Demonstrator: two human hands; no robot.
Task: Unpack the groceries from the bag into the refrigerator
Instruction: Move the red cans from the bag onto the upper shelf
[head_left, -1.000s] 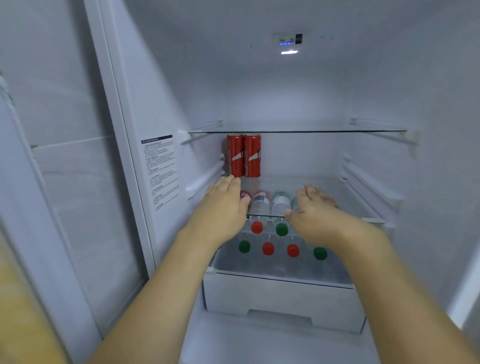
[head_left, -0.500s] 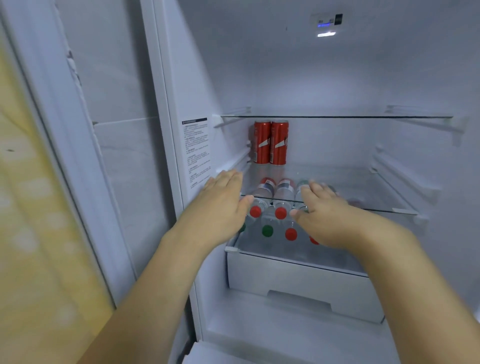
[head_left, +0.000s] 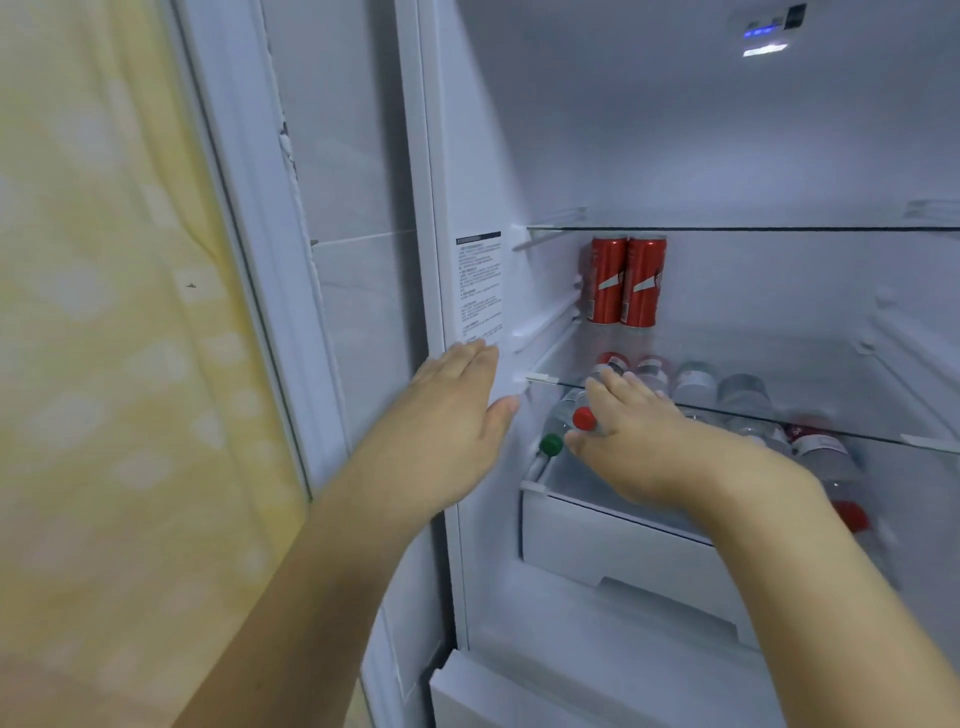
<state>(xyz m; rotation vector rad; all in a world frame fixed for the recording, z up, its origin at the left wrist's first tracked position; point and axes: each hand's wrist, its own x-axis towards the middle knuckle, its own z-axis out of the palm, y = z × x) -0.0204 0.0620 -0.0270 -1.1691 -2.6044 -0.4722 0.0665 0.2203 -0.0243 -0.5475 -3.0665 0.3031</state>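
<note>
The refrigerator stands open before me. Two red cans (head_left: 626, 280) stand side by side at the back left of the glass shelf (head_left: 831, 364). Several clear bottles (head_left: 696, 376) lie on that shelf, and more lie in the white drawer (head_left: 597, 545) below, showing a red cap (head_left: 584, 418) and a green cap (head_left: 550, 444). My left hand (head_left: 452, 415) is flat and open in front of the fridge's left inner wall, holding nothing. My right hand (head_left: 639, 441) hovers over the drawer's bottles, fingers relaxed, the red cap showing between thumb and fingers. No bag is in view.
An upper glass shelf (head_left: 727, 228) is bare. A printed label (head_left: 480, 286) is stuck on the left inner wall. A lit control panel (head_left: 763, 31) sits on the ceiling. Yellow patterned fabric (head_left: 104, 364) fills the left side, beside the white frame.
The view has swung left and closer, so the fridge now sits to the right. My left hand has shifted left off the bottles toward the inner wall. My right hand stays over the drawer.
</note>
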